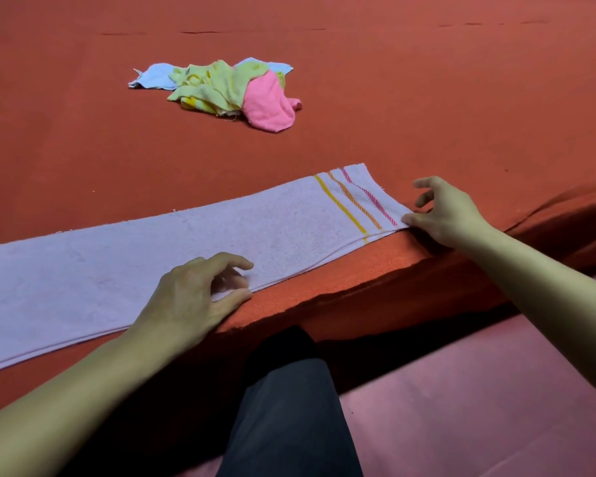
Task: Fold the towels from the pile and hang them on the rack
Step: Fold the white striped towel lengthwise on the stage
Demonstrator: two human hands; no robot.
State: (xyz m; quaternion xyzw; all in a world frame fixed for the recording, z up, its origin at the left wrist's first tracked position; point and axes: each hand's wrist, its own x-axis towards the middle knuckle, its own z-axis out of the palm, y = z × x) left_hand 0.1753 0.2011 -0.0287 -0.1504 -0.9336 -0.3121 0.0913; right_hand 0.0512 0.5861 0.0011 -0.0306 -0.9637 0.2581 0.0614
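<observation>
From the head view we see a lilac striped towel [172,266] folded lengthwise along the red surface's [427,108] near edge. Our left hand [193,301] pinches its near edge; our right hand [448,213] pinches its striped corner. The towel pile [227,89] lies well beyond.

A red-covered surface [427,98] carries a long lilac towel [152,256] near its edge and a crumpled towel pile [221,87] farther back.
</observation>
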